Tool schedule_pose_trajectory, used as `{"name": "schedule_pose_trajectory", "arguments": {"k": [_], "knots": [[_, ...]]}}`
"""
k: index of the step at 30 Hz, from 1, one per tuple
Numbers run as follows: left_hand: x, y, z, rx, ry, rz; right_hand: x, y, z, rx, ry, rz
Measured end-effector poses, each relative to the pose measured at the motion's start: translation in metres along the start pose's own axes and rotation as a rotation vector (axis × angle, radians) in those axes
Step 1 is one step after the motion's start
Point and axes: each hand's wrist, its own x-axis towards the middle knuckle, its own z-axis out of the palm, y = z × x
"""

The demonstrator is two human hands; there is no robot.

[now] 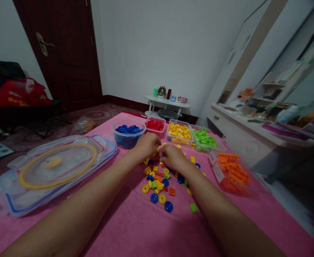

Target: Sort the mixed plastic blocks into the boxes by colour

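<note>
Pink cloth covers the tabletop [135,228], with a dark wooden door [63,53] and white walls behind it. Our loose pile of plastic building pieces [159,185], a mix of blue, yellow, red and green, lies at the middle of the tabletop. Along the far edge stand a round tub of blue pieces [127,137], a tray of red pieces [154,125], a tray of yellow pieces [179,132] and a tray of green pieces [205,138]. A box of orange pieces [231,173] sits near the right edge and a stack of clear lids [52,167] near the left edge.

We judge that pieces are being picked out of the pile. A clean lift calls for pinching one piece without dragging its neighbours.

Both forearms reach forward and converge. Our left hand [146,144] and right hand [173,157] lie knuckles up at the pile's far side, close together, fingers curled down. We cannot tell whether either holds a piece.
</note>
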Motion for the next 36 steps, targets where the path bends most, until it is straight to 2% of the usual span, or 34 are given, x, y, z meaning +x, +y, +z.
{"name": "schedule_pose_trajectory", "arguments": {"k": [3, 6, 8, 10, 14, 17, 20, 22, 25, 28, 30, 33, 36], "knots": [[-0.002, 0.007, -0.016, -0.007, -0.081, -0.037, 0.002, 0.01, -0.003, 0.071, 0.05, 0.058], [-0.006, 0.01, -0.024, -0.041, -0.226, -0.006, 0.004, 0.025, -0.001, 0.055, 0.224, 0.152], [-0.008, 0.014, -0.022, -0.075, -0.29, 0.045, 0.004, 0.035, 0.003, -0.012, 0.294, 0.195], [-0.01, 0.018, -0.015, -0.063, -0.277, 0.066, 0.005, 0.042, 0.007, -0.047, 0.251, 0.232], [-0.013, 0.024, 0.004, 0.021, -0.19, 0.021, 0.005, 0.047, 0.01, -0.029, 0.102, 0.299], [-0.013, 0.022, 0.013, -0.01, -0.175, -0.025, 0.005, 0.048, 0.01, -0.027, 0.098, 0.316], [-0.011, 0.019, 0.015, -0.048, -0.162, -0.068, 0.003, 0.052, 0.009, 0.032, 0.159, 0.327], [-0.007, 0.02, 0.015, -0.203, -0.149, -0.117, 0.003, 0.055, 0.005, 0.161, 0.271, 0.321], [-0.002, 0.025, 0.013, -0.747, -0.18, -0.308, 0.005, 0.053, -0.005, 0.474, 0.452, 0.252], [0.0, 0.029, 0.012, -1.356, -0.335, -0.529, 0.005, 0.04, -0.015, 0.711, 0.459, 0.135], [-0.001, 0.029, 0.014, -1.619, -0.428, -0.593, 0.003, 0.028, -0.02, 0.764, 0.436, 0.071], [-0.002, 0.026, 0.019, -1.794, -0.486, -0.616, -0.002, 0.018, -0.029, 0.76, 0.506, 0.063], [0.005, 0.021, 0.023, -1.782, -0.486, -0.619, -0.007, 0.023, -0.039, 0.8, 0.592, 0.105]]}}
